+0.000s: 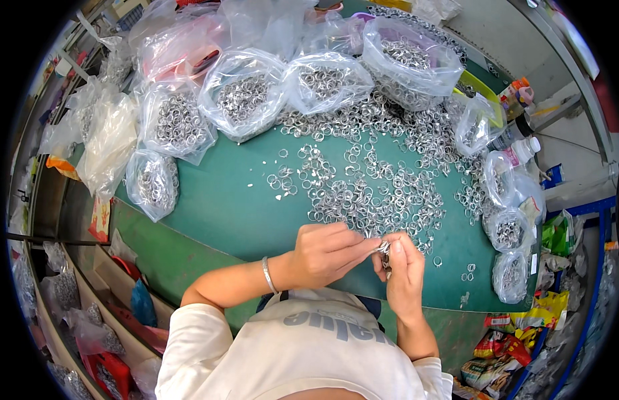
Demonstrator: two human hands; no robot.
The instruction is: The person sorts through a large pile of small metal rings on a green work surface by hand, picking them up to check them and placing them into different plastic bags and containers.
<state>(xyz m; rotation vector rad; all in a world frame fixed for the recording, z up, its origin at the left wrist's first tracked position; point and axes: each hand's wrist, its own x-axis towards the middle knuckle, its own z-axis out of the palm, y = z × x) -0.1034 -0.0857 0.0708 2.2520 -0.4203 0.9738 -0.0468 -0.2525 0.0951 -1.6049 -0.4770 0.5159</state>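
Observation:
My left hand [328, 255], with a bracelet at its wrist, is closed in a pinch. Its fingertips meet those of my right hand over the table's near edge, at a small silver ring. Curled fingers of my right hand [404, 272] hold several silver metal rings [384, 250] bunched together; part of the bunch is hidden by the fingers. Just beyond both hands lies a loose spread of similar rings [369, 198] on the green tabletop [223, 200]. A few small pale bits [278, 197] lie at the left of this spread.
Clear plastic bags of rings [243, 100] line the far side, and smaller bags [509, 277] stand along the right edge. A denser heap of rings [423, 137] lies at the far right. A white-capped bottle [523, 150] stands there too. Shelf bins [76, 293] are at the left.

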